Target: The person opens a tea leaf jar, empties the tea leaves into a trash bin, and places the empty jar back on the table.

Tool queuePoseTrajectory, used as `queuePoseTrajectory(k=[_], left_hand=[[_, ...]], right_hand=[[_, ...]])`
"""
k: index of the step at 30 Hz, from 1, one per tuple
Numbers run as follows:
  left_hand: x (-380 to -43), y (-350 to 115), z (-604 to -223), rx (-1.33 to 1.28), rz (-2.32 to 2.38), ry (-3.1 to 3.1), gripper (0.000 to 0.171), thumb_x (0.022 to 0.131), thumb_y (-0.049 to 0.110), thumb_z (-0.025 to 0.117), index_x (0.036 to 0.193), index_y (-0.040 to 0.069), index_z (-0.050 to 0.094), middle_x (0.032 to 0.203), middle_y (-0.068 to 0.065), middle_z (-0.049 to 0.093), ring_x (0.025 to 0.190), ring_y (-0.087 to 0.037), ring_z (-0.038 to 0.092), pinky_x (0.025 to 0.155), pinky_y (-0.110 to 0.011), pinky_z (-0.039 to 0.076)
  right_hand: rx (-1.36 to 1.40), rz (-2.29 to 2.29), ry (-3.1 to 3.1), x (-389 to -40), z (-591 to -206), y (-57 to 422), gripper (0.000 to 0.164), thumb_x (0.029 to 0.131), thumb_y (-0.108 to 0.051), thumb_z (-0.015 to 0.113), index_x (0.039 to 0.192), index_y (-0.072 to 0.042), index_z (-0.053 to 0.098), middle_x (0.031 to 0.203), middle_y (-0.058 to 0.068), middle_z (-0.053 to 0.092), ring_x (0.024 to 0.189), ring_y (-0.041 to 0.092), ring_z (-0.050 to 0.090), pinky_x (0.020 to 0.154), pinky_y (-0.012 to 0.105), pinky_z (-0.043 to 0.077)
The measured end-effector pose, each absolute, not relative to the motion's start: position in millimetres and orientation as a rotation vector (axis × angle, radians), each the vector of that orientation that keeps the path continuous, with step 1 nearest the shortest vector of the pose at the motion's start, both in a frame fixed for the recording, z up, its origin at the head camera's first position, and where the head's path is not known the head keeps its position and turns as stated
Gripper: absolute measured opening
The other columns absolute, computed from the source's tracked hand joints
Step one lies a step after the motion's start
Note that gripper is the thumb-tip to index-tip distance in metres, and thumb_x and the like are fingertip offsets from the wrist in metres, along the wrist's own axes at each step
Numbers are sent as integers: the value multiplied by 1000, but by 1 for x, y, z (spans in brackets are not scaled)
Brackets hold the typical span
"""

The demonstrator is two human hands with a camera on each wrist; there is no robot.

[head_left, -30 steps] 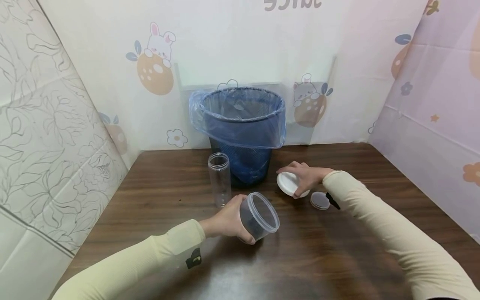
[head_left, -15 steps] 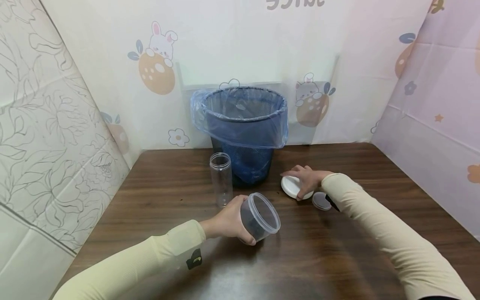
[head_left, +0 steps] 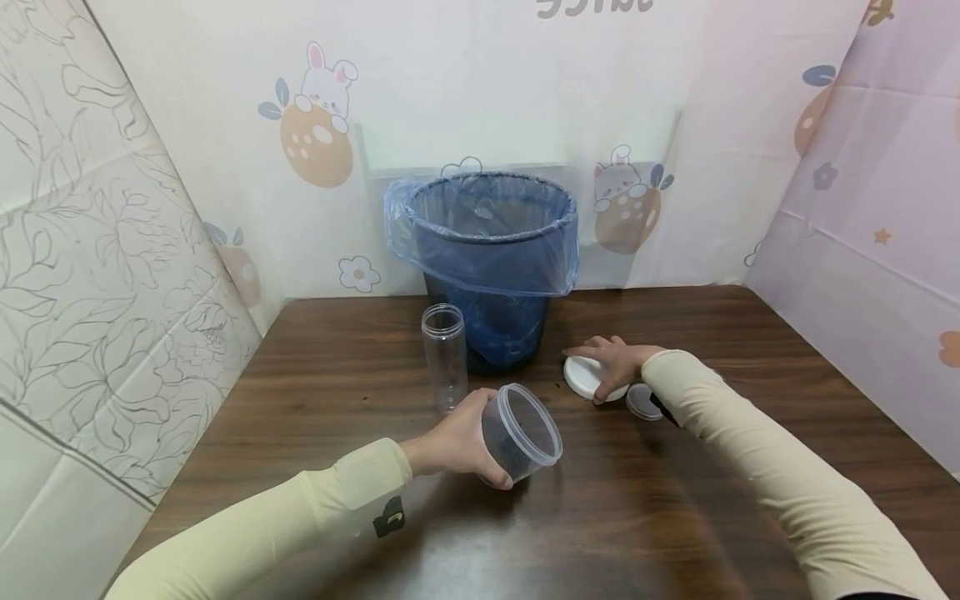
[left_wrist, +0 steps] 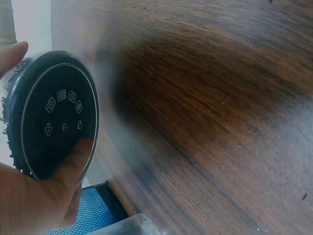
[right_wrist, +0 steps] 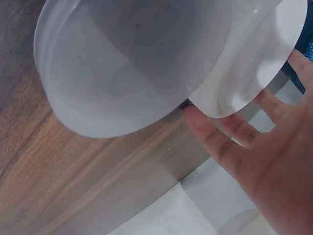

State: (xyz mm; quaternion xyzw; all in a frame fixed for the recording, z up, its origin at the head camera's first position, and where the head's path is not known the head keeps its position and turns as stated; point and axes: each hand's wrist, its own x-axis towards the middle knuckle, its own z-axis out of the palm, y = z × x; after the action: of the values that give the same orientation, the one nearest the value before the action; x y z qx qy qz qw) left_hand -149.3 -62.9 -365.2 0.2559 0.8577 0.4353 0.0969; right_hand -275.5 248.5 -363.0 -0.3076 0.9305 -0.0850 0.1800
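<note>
My left hand (head_left: 457,442) grips a clear plastic tub (head_left: 525,429), tilted with its uncovered mouth facing right. Its base with small moulded symbols shows in the left wrist view, the tub (left_wrist: 61,120) looking dark with ragged bits along the side; what the dark stuff is, I cannot tell. My right hand (head_left: 617,367) spans a white round lid (head_left: 581,375) lying on the table, thumb at the near edge and fingers at the far edge. From the right wrist, fingertips touch the white lid's rim (right_wrist: 244,98). A smaller translucent lid (head_left: 642,402) lies beside it.
Behind the hands stands a mesh bin (head_left: 487,325) lined with a blue bag (head_left: 498,262). An uncapped clear jar (head_left: 446,358) is upright just left of the bin. Printed cloth walls (head_left: 465,100) enclose the wooden table (head_left: 322,383) at the back and sides.
The white lid has gone from tilted to flat on the table, moving slightly right under my right hand. My left hand and the tub have stayed nearly still.
</note>
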Motion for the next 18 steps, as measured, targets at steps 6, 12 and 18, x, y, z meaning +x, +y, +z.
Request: queuePoseTrajectory(k=[6,12,18], left_hand=[[-149,-64,-358,759,1298,2529,95,45,17,93,126,3,45,118,-5,49,106,-22,47,89,-38,43],[-150,-66,-354,748,1317,2524,96,46,17,93,127,2,45,118,-6,49,106,-21,48,89,-37,43],[-151,-70,-349,734,1323,2540,98,45,17,93,128,2,44,119,-6,49,105,-22,48,88,-36,43]], right_hand=[[-823,-229,2638,-271,-360,244,93,67,-29,81,145,-7,33,136,29,32,115,54,32,90,59,34],[-769,-286,2639,-267,-358,242,96,70,-35,80,145,-3,31,138,30,30,119,57,29,92,64,32],[-821,-336,2683,-266,-358,244,98,74,-48,76,145,1,29,137,32,31,120,57,28,92,67,31]])
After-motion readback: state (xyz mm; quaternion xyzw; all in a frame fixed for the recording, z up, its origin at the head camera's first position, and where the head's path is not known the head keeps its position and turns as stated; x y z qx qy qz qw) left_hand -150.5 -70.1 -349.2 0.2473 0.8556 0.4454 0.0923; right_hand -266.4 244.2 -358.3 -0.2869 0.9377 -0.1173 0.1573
